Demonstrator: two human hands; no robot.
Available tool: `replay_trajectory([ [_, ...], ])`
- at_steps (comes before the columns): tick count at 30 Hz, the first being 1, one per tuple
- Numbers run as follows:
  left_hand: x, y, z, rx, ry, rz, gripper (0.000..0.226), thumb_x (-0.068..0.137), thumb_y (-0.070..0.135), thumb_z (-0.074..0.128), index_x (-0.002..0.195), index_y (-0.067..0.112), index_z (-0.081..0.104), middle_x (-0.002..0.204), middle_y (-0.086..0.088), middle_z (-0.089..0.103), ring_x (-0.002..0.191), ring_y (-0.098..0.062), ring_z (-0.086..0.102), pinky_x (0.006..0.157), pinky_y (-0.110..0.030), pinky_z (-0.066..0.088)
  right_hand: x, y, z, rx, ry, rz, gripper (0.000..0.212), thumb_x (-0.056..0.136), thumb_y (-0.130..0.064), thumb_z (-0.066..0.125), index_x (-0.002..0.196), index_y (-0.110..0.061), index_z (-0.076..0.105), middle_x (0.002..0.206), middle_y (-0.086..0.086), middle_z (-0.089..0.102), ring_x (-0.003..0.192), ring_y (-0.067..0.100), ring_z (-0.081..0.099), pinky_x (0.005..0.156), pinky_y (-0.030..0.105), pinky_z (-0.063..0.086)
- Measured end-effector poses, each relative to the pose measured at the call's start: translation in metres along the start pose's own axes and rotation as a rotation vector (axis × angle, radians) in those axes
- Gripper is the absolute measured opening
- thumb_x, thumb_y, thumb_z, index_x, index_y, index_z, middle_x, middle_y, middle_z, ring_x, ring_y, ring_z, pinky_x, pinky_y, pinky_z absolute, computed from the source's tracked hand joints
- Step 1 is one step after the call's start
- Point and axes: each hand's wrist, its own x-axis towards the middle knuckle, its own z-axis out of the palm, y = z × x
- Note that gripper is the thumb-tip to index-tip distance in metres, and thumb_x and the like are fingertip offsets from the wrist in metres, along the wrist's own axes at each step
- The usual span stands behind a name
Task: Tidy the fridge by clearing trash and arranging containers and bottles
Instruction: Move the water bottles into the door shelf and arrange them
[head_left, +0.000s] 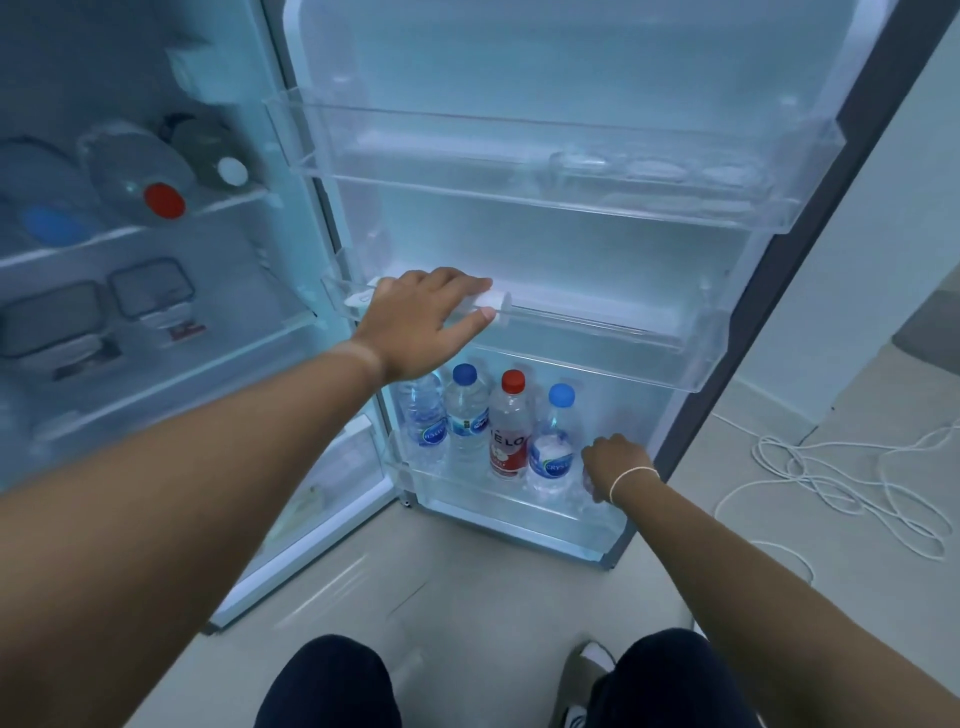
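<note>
The left hand (421, 322) lies flat, fingers spread, on the middle door bin (649, 343). The right hand (615, 467) closes around a clear bottle (589, 486) in the bottom bin (493, 499), beside four capped bottles (511, 426). Lidded tubs (52, 322) sit on a fridge shelf; cord (841, 483) lies on the floor.

The left hand (423, 317) rests flat on the rim of the middle door shelf (613, 332) of the open fridge, fingers (467, 285) spread over a white clip. Below, the right hand (615, 465) reaches into the bottom door shelf (498, 501), closed around a clear bottle beside four upright bottles: a blue-capped bottle (464, 415), a red-capped bottle (510, 423) and two more. A white cord (841, 478) lies tangled on the floor.
</note>
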Motion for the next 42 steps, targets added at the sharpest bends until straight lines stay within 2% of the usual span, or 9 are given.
replay_trajectory([
  [7, -0.001, -0.001, 0.001, -0.003, 0.017, 0.008, 0.075, 0.077, 0.067, 0.010, 0.139, 0.036, 0.040, 0.143, 0.005, 0.047, 0.131, -0.021, 0.042, 0.105, -0.040, 0.026, 0.007, -0.007, 0.022, 0.177, 0.128, 0.041, 0.031, 0.095, -0.006, 0.042, 0.123, -0.002, 0.052, 0.129, 0.016, 0.046, 0.120, 0.035, 0.044, 0.090, 0.040, 0.047],
  [15, -0.001, -0.001, 0.003, -0.002, 0.043, 0.013, 0.072, 0.079, 0.065, 0.013, 0.137, 0.036, 0.043, 0.141, 0.006, 0.049, 0.129, -0.021, 0.044, 0.102, -0.039, 0.028, 0.017, -0.005, 0.034, 0.197, 0.208, 0.042, 0.033, 0.098, -0.006, 0.034, 0.128, -0.002, 0.046, 0.136, 0.017, 0.039, 0.121, 0.036, 0.042, 0.088, 0.040, 0.048],
  [23, 0.002, 0.000, 0.005, 0.006, 0.043, 0.005, 0.070, 0.079, 0.064, 0.014, 0.137, 0.037, 0.042, 0.140, 0.007, 0.049, 0.128, -0.021, 0.044, 0.101, -0.039, 0.028, 0.017, 0.000, 0.034, 0.311, 0.213, 0.066, 0.042, 0.095, -0.006, 0.042, 0.137, -0.007, 0.039, 0.142, 0.018, 0.032, 0.124, 0.036, 0.040, 0.100, 0.041, 0.044],
  [31, -0.001, -0.001, 0.003, 0.013, 0.039, 0.017, 0.071, 0.079, 0.065, 0.012, 0.137, 0.037, 0.042, 0.141, 0.006, 0.050, 0.129, -0.021, 0.045, 0.103, -0.041, 0.029, -0.023, 0.012, 0.006, 0.460, 0.293, 0.001, 0.046, 0.094, -0.014, 0.045, 0.139, -0.011, 0.040, 0.140, 0.015, 0.038, 0.122, 0.033, 0.046, 0.097, 0.037, 0.046],
  [37, -0.003, -0.001, 0.001, 0.006, 0.033, 0.016, 0.072, 0.080, 0.065, 0.010, 0.137, 0.038, 0.042, 0.141, 0.007, 0.050, 0.129, -0.021, 0.045, 0.103, -0.040, 0.028, -0.065, 0.042, 0.006, 0.593, 0.311, -0.037, 0.034, 0.091, -0.026, 0.049, 0.121, -0.015, 0.062, 0.121, 0.009, 0.060, 0.109, 0.027, 0.059, 0.089, 0.031, 0.047],
  [42, -0.003, 0.000, 0.001, 0.019, 0.046, 0.010, 0.072, 0.080, 0.065, 0.009, 0.137, 0.037, 0.044, 0.140, 0.006, 0.051, 0.128, -0.020, 0.047, 0.103, -0.041, 0.029, -0.088, 0.086, 0.004, 0.821, 0.441, 0.165, 0.021, 0.086, -0.022, 0.057, 0.085, -0.010, 0.074, 0.090, 0.009, 0.071, 0.083, 0.027, 0.064, 0.072, 0.029, 0.046],
])
